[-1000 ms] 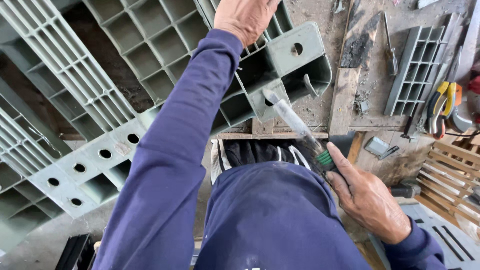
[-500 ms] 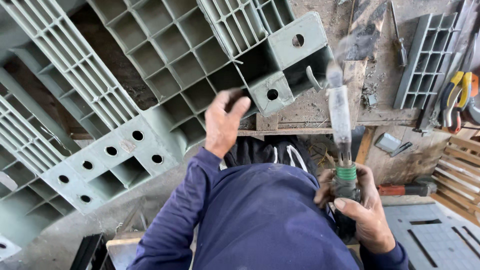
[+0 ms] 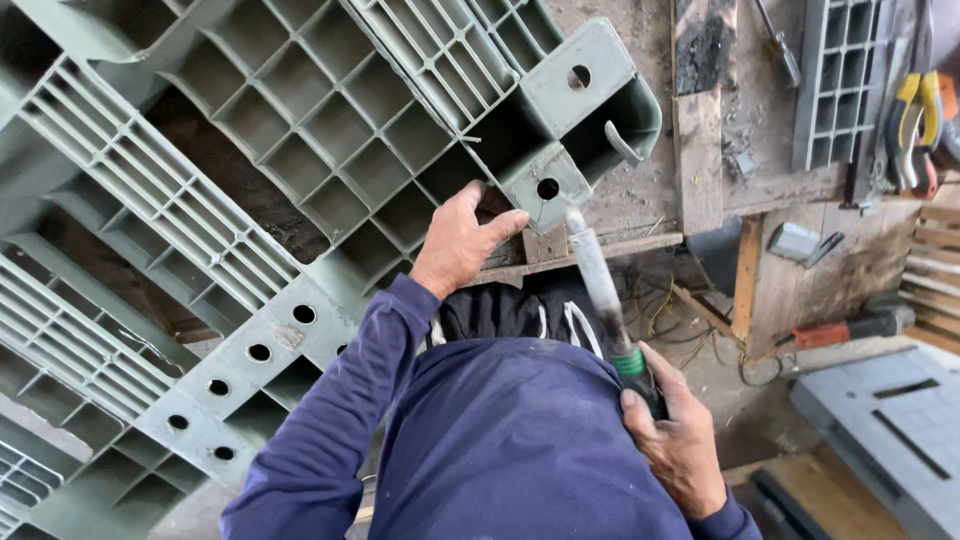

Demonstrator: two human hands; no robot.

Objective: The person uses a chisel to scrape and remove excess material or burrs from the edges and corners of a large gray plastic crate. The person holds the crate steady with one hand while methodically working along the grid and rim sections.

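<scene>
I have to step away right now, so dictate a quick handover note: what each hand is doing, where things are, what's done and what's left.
Left hand: gripping the edge of the grey-green plastic pallet, right beside its corner block with round holes.
Right hand: wrapped around the handle of a long tool with a green collar; its pale shaft points up, tip just below the lower hole of the corner block.
The pallet lies upside down across the wooden workbench. Pliers and a screwdriver lie on the bench.
Done: tool lined up near the hole. Left: tip is not yet in the hole.
</scene>
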